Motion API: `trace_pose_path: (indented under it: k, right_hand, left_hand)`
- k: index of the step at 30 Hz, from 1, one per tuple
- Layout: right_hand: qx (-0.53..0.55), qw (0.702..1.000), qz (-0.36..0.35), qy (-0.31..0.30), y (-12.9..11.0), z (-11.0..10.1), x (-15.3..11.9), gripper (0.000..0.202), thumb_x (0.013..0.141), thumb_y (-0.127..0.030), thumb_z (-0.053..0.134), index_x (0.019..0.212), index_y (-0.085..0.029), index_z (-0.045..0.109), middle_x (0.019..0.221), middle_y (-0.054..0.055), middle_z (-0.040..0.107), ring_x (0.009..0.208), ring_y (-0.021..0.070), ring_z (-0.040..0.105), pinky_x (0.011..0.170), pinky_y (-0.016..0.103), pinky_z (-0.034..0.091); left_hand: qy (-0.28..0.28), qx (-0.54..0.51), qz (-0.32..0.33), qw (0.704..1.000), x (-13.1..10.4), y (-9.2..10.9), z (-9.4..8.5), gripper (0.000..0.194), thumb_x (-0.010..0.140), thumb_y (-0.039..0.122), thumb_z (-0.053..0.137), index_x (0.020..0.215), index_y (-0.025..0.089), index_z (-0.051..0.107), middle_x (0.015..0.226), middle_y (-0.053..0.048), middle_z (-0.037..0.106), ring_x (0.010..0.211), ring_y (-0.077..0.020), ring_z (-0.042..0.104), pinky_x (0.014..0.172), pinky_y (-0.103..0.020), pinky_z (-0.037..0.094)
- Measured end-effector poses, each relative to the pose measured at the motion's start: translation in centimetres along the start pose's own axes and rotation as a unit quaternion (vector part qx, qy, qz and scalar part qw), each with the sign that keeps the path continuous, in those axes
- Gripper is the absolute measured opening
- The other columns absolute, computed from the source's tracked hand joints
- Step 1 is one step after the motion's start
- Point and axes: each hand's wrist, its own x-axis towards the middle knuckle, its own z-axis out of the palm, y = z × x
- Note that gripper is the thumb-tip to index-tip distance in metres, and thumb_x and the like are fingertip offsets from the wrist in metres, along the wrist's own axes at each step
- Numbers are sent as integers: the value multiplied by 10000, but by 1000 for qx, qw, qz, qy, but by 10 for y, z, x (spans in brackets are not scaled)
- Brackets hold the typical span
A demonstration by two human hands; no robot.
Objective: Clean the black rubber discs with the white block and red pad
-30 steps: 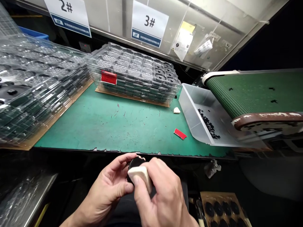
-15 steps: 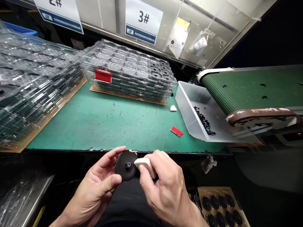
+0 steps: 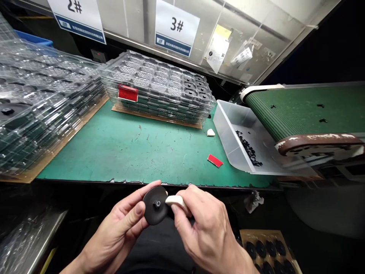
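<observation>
My left hand [image 3: 125, 220] grips a round black disc [image 3: 154, 215] by its edge, thumb in front and fingers behind. A short hollow stub [image 3: 157, 204] stands up from the middle of the disc's face. My right hand [image 3: 207, 220] is closed around a white block [image 3: 177, 201] that looks like an eraser or a piece of sponge; I cannot tell which. The block's tip meets the disc's right rim. Both hands are just in front of the table edge, above a dark lap.
Stacked clear trays [image 3: 159, 82] stand on the green table [image 3: 137, 152], with more trays [image 3: 51, 102] at left. A translucent bin [image 3: 234, 148] holds small black parts, beside a green conveyor [image 3: 308, 110]. A red piece [image 3: 215, 160] and a white bit [image 3: 210, 132] lie nearby. Black discs [image 3: 270, 249] fill a box below.
The disc has turned slightly in my left hand, and the thumb now sits higher on its rim. The white block remains at the right edge. The whole view has shifted slightly.
</observation>
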Motion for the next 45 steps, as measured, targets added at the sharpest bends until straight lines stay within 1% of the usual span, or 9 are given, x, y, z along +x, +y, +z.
trace_pose_path:
  k: [5, 11, 17, 21, 25, 30, 34, 39, 45]
  right_hand:
    - [-43, 998, -44, -21, 2, -2, 1, 144, 1051, -145, 544, 949, -188, 635, 862, 22, 615, 755, 188, 487, 728, 369, 318]
    - [-35, 990, -123, -57, 7, -8, 3, 189, 1052, -138, 512, 1102, -165, 692, 925, 43, 645, 807, 201, 524, 793, 401, 363]
    - [-41, 974, -216, -54, 3, -12, 11, 173, 1067, -270, 602, 1189, -188, 695, 1070, 70, 703, 914, 225, 568, 863, 422, 426]
    - [-33, 998, -38, 24, 0, 1, 1, 184, 1034, -159, 546, 863, -188, 608, 801, 32, 606, 739, 184, 505, 695, 363, 374]
    - [94, 989, 114, -19, -5, 14, -8, 239, 1025, -217, 576, 793, -221, 521, 733, -21, 542, 648, 133, 514, 615, 294, 380]
    - [130, 989, 55, 44, -16, 12, 2, 139, 1017, -180, 574, 894, -199, 636, 814, 0, 601, 755, 146, 562, 707, 295, 412]
    - [57, 996, 43, 51, -15, 5, 6, 251, 1007, -173, 538, 759, -209, 519, 724, -12, 519, 673, 146, 460, 640, 323, 329]
    - [-28, 998, 42, 33, 24, 14, 22, 216, 1096, -259, 516, 951, -213, 669, 871, 23, 639, 776, 179, 583, 741, 319, 438]
    - [-58, 985, 134, 93, 120, 39, 48, 445, 1017, -43, 448, 1396, -115, 669, 1465, 237, 628, 1348, 351, 582, 1156, 523, 438]
  left_hand:
    - [-32, 21, -20, 999, 2, -4, 0, 371, 905, 444, 874, 1219, 247, 873, 1169, -88, 869, 1076, -247, 790, 998, -300, 618]
    - [-53, -1, -77, 996, 8, -20, -8, 305, 877, 498, 896, 812, 203, 853, 758, -11, 776, 666, -151, 683, 635, -267, 629]
    - [-65, -21, -135, 988, 10, -28, -7, 320, 982, 459, 787, 989, 149, 867, 803, -69, 762, 679, -196, 712, 583, -318, 651]
    - [-33, -40, -20, 998, 13, -21, -4, 438, 872, 436, 917, 1282, 312, 828, 1107, -54, 845, 1057, -225, 791, 973, -312, 632]
    - [15, 41, 114, 992, 19, -24, -7, 534, 689, 208, 1045, 1181, 317, 868, 1280, -65, 836, 1146, -235, 767, 947, -247, 623]
    - [37, 60, 201, 977, 16, -18, 1, 525, 573, 143, 1079, 1033, 318, 897, 1304, -20, 825, 1166, -250, 749, 920, -223, 636]
    - [50, 45, 177, 982, 6, -2, 12, 510, 631, 207, 1073, 1090, 315, 880, 1194, -34, 858, 1093, -250, 795, 864, -206, 638]
    - [51, -17, 30, 998, -2, 1, 12, 599, 632, 350, 1080, 1181, 343, 841, 1257, -44, 861, 1067, -245, 820, 897, -265, 654]
    - [40, -47, 22, 998, -5, -1, 10, 642, 656, 363, 1060, 1237, 340, 788, 1369, -91, 826, 1340, -323, 730, 1045, -284, 610]
